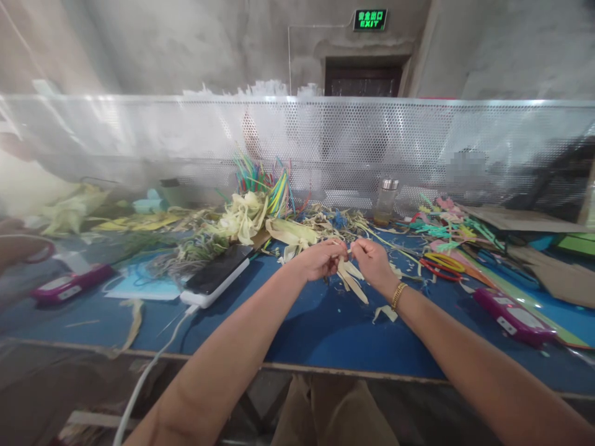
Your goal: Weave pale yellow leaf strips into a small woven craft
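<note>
My left hand (326, 259) is closed over the blue tabletop, with pale corn husk strips (352, 286) hanging below its fingers. Close beside it, my right hand (373, 260), with a gold bracelet (398, 295) at the wrist, is also closed. Its thumb and fingertips pinch together near the left fingertips; whatever lies between them is too small to name. Behind the hands rest a broad corn husk (294, 234) and a heap of dried husk scraps (335, 218). A loose husk piece (385, 313) lies beneath my right wrist.
A phone (218, 271) on a white power bank (218, 290) sits left, its cable crossing the table edge. Yellow-handled scissors (444, 262) and a purple device (514, 316) lie right. A glass bottle (386, 201) stands before the perforated metal screen (297, 133). Another person's hand (23, 244) shows far left.
</note>
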### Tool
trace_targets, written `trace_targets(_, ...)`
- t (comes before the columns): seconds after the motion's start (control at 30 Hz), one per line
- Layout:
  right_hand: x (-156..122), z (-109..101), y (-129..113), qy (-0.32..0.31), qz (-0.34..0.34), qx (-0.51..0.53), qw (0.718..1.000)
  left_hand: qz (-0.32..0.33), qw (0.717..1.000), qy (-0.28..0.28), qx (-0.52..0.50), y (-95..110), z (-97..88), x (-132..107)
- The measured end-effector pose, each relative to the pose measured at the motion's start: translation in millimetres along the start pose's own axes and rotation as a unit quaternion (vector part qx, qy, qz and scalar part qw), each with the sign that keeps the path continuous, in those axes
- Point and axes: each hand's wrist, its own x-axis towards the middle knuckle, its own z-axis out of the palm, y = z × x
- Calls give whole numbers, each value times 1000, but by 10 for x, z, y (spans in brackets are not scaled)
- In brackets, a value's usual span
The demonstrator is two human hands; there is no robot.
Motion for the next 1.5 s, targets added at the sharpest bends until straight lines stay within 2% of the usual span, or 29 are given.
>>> trace_targets(0.13, -8, 2, 0, 9, 13, 23, 1000, 8, 1000, -2, -23, 0, -20, -5)
trace_targets(0.27, 8, -37, 66, -50, 47, 92, 993, 52, 998, 13, -28, -14, -76, 9)
trace_targets(0.33, 37, -75, 114, -58, 74, 131, 987, 61, 998, 19, -15, -18, -104, 16)
trace_targets(0.47, 102, -136, 169, -35, 105, 207, 972, 49, 998, 10, 26, -19, -122, 21)
trace_targets(0.63, 96, -108, 122, -85, 112, 249, 958, 14, 1000, -15, 16, -20, -79, -5)
trace_targets(0.83, 55, -37, 60, -51, 97, 256, 960, -29, 999, -14, -30, -47, -24, -15)
trace_targets(0.93, 42, -1, 52, -40, 96, 242, 965, -20, 1000, 1, -9, -62, -8, 12)
trace_targets(1.17, 18, 53, 60, 32, 109, 245, 963, 2, 1000, 25, 8, -87, 9, 62)
trace_targets(1.4, 11, 70, 86, 48, 112, 222, 967, 1, 999, 33, 14, -79, 23, 51)
trace_targets(1.5, 17, 47, 104, 49, 104, 207, 972, 21, 999, 45, 13, -96, 23, 60)
